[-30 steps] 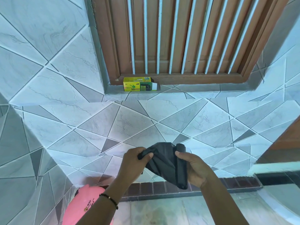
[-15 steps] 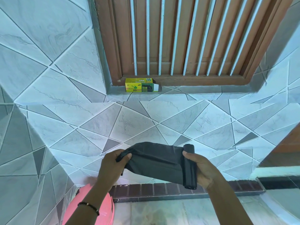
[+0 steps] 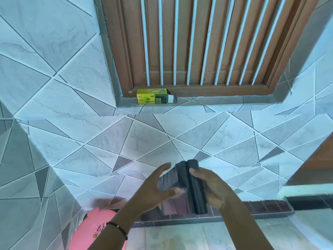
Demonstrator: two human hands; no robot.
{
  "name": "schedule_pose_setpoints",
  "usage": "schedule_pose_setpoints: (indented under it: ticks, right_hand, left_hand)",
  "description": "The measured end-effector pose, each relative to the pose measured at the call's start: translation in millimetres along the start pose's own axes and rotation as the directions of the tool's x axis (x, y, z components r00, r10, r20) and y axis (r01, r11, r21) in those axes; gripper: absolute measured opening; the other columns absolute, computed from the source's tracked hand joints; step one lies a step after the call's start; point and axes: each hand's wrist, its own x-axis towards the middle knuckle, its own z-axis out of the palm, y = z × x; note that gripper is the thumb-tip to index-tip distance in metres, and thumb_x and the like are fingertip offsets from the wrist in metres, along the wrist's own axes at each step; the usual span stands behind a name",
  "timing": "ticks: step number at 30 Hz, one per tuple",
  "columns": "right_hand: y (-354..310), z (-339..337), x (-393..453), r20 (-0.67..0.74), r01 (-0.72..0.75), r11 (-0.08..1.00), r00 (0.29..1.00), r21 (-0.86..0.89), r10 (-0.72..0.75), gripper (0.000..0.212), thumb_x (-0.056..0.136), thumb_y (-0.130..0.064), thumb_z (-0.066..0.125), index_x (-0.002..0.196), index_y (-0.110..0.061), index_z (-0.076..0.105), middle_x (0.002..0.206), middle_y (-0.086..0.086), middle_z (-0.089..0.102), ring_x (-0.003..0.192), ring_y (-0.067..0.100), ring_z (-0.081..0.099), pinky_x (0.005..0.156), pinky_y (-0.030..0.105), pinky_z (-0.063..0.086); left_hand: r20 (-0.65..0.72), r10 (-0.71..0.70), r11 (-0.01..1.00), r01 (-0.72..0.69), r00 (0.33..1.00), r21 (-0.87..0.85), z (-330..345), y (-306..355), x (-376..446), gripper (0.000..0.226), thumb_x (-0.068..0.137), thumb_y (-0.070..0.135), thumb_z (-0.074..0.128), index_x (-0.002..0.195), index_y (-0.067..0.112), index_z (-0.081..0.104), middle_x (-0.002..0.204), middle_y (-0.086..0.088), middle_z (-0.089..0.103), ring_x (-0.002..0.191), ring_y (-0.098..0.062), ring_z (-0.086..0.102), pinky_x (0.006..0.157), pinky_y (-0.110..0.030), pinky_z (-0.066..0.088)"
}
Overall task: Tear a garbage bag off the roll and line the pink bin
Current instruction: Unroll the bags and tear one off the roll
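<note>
Garbage-bag roll (image 3: pixel 196 188) stands nearly upright in my right hand (image 3: pixel 214 190), its long axis running from the thumb tip down past the heel of the palm. My right fingers are curled behind the dark cylinder and the thumb presses its front, so the roll is firmly gripped. A loose sheet of bag (image 3: pixel 173 186) trails off the roll toward my left hand (image 3: pixel 155 190), lying just beyond those fingertips and partly between the two hands; it is blurred, so I cannot tell whether it is touching my left fingers. My left fingers are spread and straight, thumb wide of the rest, holding nothing that I can make out.

I judge the coming move turns on that sheet: it lies to the right of my left fingers, nearer to them than to anything else, and a pinch on it against the held roll would set up the tear.

Below my left wrist, well under both hands, sits the pink bin (image 3: pixel 93 230), not yet lined. A yellow box (image 3: pixel 153 96) rests on the window ledge (image 3: pixel 234 100) far above the fingers.
</note>
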Motion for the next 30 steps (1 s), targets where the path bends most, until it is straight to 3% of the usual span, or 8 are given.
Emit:
schedule_pose_setpoints:
  ticks: [4,8,11,13,16,21,24,30]
  right_hand:
    - [3,7,1,0.05,0.001,1.0,0.999,-0.019,0.0,0.05,0.071,-0.021,0.071,0.111,0.006,0.06,0.09,0.021,0.064,0.077,0.03,0.063,0.067,0.036,0.054]
    - [3,3,1,0.035,0.01,1.0,0.999,0.028,-0.011,0.046,0.081,-0.014,0.067,0.116,0.012,0.056,0.097,0.024,0.065,0.08,0.032,0.064,0.067,0.038,0.056]
    - [3,-2,0,0.024,0.001,0.998,1.0,0.059,-0.002,0.05,0.08,-0.014,0.067,0.117,0.016,0.053,0.1,0.026,0.065,0.082,0.033,0.065,0.071,0.038,0.056]
    - [2,-5,0,0.017,-0.004,0.998,1.0,0.063,0.003,0.049,0.077,-0.014,0.07,0.114,0.014,0.056,0.102,0.026,0.064,0.085,0.034,0.064,0.074,0.039,0.056]
    - [0,-8,1,0.023,-0.013,0.997,1.0,0.07,0.011,0.049,0.073,-0.014,0.073,0.113,0.01,0.058,0.109,0.028,0.062,0.093,0.036,0.062,0.082,0.042,0.053]
    - [-3,-16,-1,-0.03,-0.009,0.998,0.999,0.069,0.011,0.053,0.073,-0.011,0.071,0.119,0.009,0.057,0.12,0.03,0.061,0.099,0.036,0.062,0.081,0.041,0.053]
    - [-7,-20,-3,-0.053,-0.008,0.998,0.999,0.068,0.012,0.054,0.072,-0.01,0.071,0.12,0.009,0.057,0.121,0.029,0.061,0.097,0.034,0.062,0.079,0.038,0.054]
    - [-11,-27,-6,-0.067,-0.008,0.998,0.998,0.063,0.012,0.049,0.074,-0.01,0.071,0.119,0.007,0.058,0.124,0.03,0.059,0.104,0.039,0.06,0.087,0.044,0.051]
  left_hand:
    - [0.072,0.043,0.995,-0.036,0.996,-0.094,12,7,10,0.082,0.06,0.068,0.07,0.133,0.04,0.043,0.133,0.02,0.054,0.126,0.003,0.046,0.111,-0.033,0.036]
    - [-0.005,0.004,1.0,-0.004,1.0,-0.017,15,7,17,0.062,0.061,0.067,0.068,0.113,0.034,0.06,0.113,0.013,0.067,0.109,-0.006,0.06,0.101,-0.042,0.046]
    - [-0.09,0.015,0.997,-0.008,0.996,0.075,11,10,20,0.028,0.072,0.05,0.068,0.092,0.03,0.067,0.09,0.012,0.069,0.092,-0.009,0.063,0.09,-0.035,0.049]
    - [-0.103,0.037,0.991,-0.023,0.994,0.131,8,14,21,0.012,0.081,0.037,0.067,0.09,0.029,0.068,0.085,0.014,0.066,0.087,-0.008,0.062,0.081,-0.025,0.045]
    - [-0.116,0.052,0.978,-0.027,0.992,0.206,1,20,21,0.015,0.085,0.033,0.064,0.096,0.025,0.069,0.081,0.018,0.062,0.083,-0.005,0.06,0.073,-0.017,0.04]
    - [-0.147,0.051,0.971,-0.015,0.988,0.238,-17,22,20,0.013,0.086,0.029,0.065,0.096,0.024,0.07,0.084,0.014,0.065,0.057,0.002,0.055,0.064,-0.022,0.043]
    - [-0.165,0.049,0.965,-0.004,0.985,0.262,-28,18,19,0.013,0.085,0.029,0.065,0.096,0.025,0.07,0.087,0.013,0.067,0.061,-0.001,0.057,0.07,-0.025,0.045]
    - [-0.198,0.064,0.95,0.001,0.978,0.311,-46,5,19,0.01,0.083,0.03,0.067,0.093,0.032,0.069,0.091,0.016,0.07,0.091,-0.006,0.062,0.084,-0.025,0.045]
